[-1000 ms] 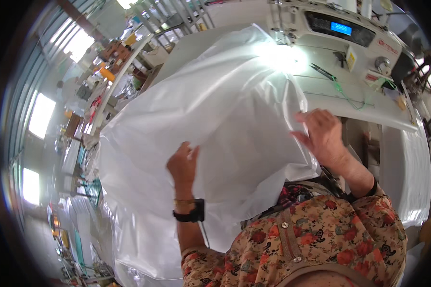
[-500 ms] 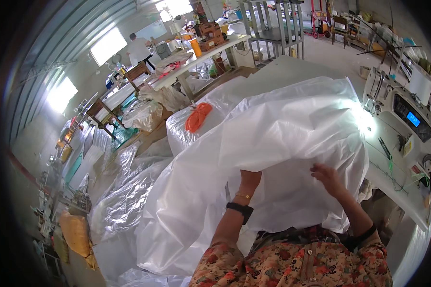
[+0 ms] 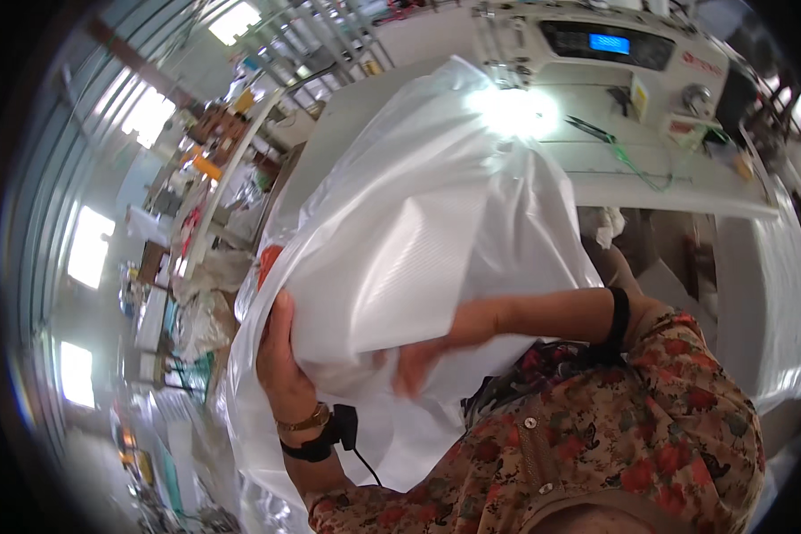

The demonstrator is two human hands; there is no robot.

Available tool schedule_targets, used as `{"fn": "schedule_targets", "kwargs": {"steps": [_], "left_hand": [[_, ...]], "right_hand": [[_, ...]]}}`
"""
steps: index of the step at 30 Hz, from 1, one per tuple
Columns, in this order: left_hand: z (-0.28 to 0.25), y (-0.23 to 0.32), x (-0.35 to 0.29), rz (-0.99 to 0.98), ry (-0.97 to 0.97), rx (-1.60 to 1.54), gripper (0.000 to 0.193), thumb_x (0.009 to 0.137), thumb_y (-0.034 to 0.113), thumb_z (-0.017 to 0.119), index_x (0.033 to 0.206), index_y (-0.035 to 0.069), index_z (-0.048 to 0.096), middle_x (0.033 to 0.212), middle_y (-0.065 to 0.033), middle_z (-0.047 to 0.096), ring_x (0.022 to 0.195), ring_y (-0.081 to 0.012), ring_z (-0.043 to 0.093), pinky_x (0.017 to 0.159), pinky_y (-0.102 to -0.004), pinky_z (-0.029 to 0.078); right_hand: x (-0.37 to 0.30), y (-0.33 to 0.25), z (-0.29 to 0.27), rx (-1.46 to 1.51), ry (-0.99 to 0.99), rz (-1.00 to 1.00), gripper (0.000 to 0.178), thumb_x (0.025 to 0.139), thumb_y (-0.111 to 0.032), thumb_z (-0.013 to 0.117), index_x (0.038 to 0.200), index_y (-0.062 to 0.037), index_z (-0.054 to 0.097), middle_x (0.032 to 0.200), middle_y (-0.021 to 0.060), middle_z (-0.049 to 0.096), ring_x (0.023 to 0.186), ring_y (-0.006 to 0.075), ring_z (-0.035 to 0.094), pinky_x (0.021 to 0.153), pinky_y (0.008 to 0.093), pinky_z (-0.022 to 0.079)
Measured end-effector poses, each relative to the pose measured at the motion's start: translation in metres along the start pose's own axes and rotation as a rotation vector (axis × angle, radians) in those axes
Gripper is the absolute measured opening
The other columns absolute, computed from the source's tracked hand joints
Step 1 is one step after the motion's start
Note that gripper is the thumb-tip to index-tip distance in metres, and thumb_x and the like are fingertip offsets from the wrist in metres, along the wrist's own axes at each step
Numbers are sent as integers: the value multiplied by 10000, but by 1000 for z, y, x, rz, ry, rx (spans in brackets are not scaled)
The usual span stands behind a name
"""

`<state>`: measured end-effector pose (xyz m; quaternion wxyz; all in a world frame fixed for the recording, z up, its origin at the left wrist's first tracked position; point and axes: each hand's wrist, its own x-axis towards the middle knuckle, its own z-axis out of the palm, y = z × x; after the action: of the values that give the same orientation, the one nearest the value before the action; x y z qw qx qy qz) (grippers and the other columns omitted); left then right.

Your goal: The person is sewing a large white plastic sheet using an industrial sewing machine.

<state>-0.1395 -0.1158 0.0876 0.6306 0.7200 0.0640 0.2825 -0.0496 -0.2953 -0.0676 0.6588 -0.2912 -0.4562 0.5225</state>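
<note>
A: From the head camera, what's in hand?

B: A big white plastic sheet [image 3: 418, 240], glossy and half see-through, bunched up in front of the person's chest. The left hand [image 3: 285, 365] grips its lower left edge, fingers curled around the fold with the thumb side toward us. The right hand [image 3: 418, 365] reaches across under the sheet; it is blurred and partly seen through the plastic, so I cannot tell whether its fingers are spread or pinching.

A: Where does the sheet sit relative to the sewing machine [image 3: 614, 44]?

B: Its top end lies on the pale desk [image 3: 667, 169] just in front of the machine, right under the bright lamp glare. The rest hangs off the desk edge toward the person and trails down below the left hand.

A: How far along would you say it is?

B: I'd judge it midway through gathering or folding. One flat folded panel shows in the middle of the sheet, but most of it is loose and crumpled, so plenty remains to be drawn in and squared up.

A: Anything else near the machine?

B: Scissors [image 3: 587, 129] and a green thread lie on the desk beside the sheet.
</note>
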Motion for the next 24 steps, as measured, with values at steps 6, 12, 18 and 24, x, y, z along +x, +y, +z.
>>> {"fn": "schedule_targets", "kwargs": {"steps": [6,12,18,24], "left_hand": [[-19,-22,-4,-137,-124,42,372,959,185,538,1243,-55,537,1190,-130,596,1075,-187,570,955,-293,430],[-31,-55,-10,-333,-49,-120,398,927,166,605,1256,-42,520,1194,-106,603,1057,-169,589,910,-283,475],[-40,-82,-29,-67,-211,547,143,922,161,609,864,34,637,740,-11,623,675,-98,535,662,-225,438],[-8,-104,-60,366,-584,1241,207,870,211,624,782,25,596,709,-144,622,612,-314,589,563,-361,451]], "right_hand": [[-21,-44,44,-235,-88,376,487,969,-353,523,1311,-9,479,1072,119,652,979,183,619,901,337,468],[-40,-48,40,-195,366,28,480,923,-338,606,1259,-9,510,1091,81,626,1060,157,565,946,342,436],[-33,-22,66,-440,535,-64,266,870,-252,664,983,-12,685,1059,94,634,981,189,580,902,329,442],[-46,2,85,-1492,667,-444,265,853,-236,658,867,27,629,835,166,595,804,316,599,731,414,488]]}}
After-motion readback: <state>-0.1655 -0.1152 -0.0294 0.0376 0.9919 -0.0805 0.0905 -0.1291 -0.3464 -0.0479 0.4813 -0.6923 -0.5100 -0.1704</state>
